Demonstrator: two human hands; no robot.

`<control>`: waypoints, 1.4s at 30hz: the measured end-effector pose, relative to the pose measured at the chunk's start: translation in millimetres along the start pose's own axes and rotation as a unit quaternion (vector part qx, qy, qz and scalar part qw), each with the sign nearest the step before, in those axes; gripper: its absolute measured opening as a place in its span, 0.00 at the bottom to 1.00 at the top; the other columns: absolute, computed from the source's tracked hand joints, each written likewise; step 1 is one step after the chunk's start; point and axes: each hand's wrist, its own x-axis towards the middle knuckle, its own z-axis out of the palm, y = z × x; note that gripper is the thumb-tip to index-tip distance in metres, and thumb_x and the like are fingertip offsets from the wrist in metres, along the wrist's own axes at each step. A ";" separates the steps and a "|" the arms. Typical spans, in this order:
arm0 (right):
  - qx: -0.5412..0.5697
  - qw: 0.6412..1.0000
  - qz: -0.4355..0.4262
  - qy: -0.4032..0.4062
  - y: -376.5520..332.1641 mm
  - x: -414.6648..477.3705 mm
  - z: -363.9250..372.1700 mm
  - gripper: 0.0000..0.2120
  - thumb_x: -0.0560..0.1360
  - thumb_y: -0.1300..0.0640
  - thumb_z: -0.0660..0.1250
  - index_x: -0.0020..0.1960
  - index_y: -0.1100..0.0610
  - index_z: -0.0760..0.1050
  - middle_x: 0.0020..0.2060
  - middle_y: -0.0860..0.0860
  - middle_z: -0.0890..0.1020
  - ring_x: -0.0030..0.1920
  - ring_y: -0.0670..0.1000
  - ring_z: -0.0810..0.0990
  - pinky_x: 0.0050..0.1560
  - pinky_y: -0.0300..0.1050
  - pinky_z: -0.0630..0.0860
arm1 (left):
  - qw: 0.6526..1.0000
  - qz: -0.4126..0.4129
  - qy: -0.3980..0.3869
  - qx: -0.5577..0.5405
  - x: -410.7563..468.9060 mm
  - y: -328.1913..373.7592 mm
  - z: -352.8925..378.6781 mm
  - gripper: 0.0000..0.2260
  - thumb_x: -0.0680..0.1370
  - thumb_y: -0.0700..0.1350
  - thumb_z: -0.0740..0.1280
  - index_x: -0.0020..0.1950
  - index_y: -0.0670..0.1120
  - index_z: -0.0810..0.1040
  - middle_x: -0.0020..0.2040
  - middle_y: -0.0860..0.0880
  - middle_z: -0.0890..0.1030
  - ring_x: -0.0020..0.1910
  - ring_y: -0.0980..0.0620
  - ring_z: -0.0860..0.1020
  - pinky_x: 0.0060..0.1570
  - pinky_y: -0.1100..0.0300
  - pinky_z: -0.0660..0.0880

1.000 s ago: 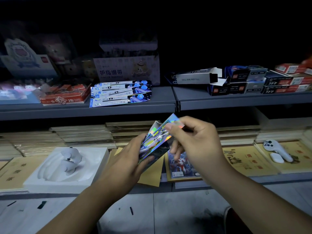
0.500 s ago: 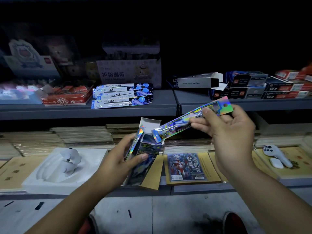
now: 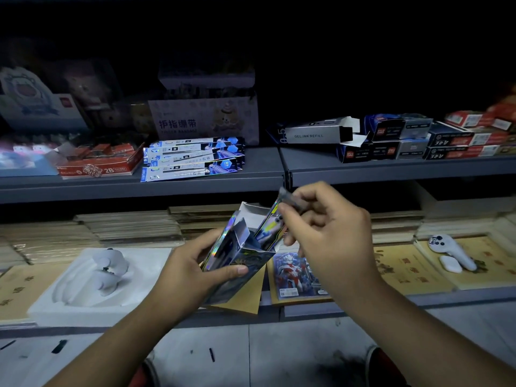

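Pinching with thumb and curled fingers, the right hand (image 3: 332,233) holds a long, shiny holographic foil packet (image 3: 270,226) by its upper end; the packet stands tilted, its lower end inside the open top of a tall holographic cardboard box (image 3: 251,256); the left hand (image 3: 190,272) grips that box from the left, thumb across the front face and fingers behind it, keeping it off the lower shelf with its white flaps turned up.

Just behind and below the box lies a tan paper envelope (image 3: 245,298); beside it, to the right, a flat card pack printed with a red and blue figure (image 3: 293,275); further right, a white handheld controller (image 3: 452,254) rests on yellowish printed booklets; to the left, a white moulded foam tray (image 3: 139,286) carries a small white figure (image 3: 109,270).

On the grey metal upper shelf (image 3: 223,182) sit blue and white flat pen packets (image 3: 192,159), a red box marked 2B (image 3: 97,167) and a grey carton reading GEL INK REFILL (image 3: 315,134), its end flap open; dark small boxes are stacked to its right.
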 end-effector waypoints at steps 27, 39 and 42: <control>-0.248 0.946 0.071 -0.198 0.5 -5.9 9.6 0.04 0.76 0.59 0.69 0.42 0.56 0.81 0.34 0.54 0.79 0.29 0.50 0.70 0.32 0.49 0.71 | 0.984 0.080 0.029 0.158 -3.1 -10.6 8.3 0.27 0.70 0.51 0.80 0.65 0.64 0.75 0.56 0.67 0.82 0.56 0.62 0.81 0.55 0.67 0.74; -0.221 0.917 0.169 -0.287 -1.2 -5.0 4.9 0.05 0.77 0.63 0.65 0.44 0.62 0.76 0.35 0.66 0.82 0.21 0.51 0.81 0.22 0.45 0.72 | 0.979 0.075 -0.010 0.188 -3.1 -17.5 8.8 0.24 0.73 0.53 0.77 0.67 0.63 0.75 0.59 0.66 0.80 0.59 0.60 0.78 0.58 0.59 0.74; -0.183 0.912 0.197 -0.311 -2.9 -5.2 3.8 0.04 0.75 0.62 0.67 0.43 0.56 0.78 0.42 0.62 0.86 0.22 0.53 0.81 0.23 0.40 0.71 | 0.976 0.083 -0.003 0.200 -4.0 -18.1 7.2 0.25 0.72 0.59 0.74 0.68 0.64 0.74 0.61 0.66 0.79 0.60 0.60 0.78 0.60 0.50 0.75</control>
